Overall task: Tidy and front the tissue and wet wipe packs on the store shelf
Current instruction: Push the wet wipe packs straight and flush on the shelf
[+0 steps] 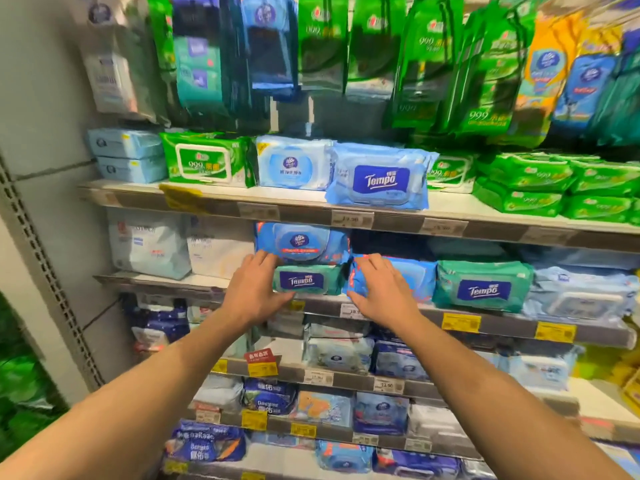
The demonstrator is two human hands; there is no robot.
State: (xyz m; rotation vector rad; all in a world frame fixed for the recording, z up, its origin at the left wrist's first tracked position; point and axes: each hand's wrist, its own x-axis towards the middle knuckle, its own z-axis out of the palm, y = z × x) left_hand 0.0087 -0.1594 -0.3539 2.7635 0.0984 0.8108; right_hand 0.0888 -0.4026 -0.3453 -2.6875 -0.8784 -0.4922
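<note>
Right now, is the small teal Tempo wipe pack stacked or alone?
Stacked: the small teal Tempo wipe pack lies under a blue wipe pack.

At my 12 o'clock I see a teal Tempo pack [306,279] with a navy label, topped by a blue pack [301,242] with a red stripe. At 1 o'clock: a blue-and-red pack [412,277]. At 11 o'clock, higher: a green-and-white pack [204,159]. Price tags [460,322] are yellow.
</note>
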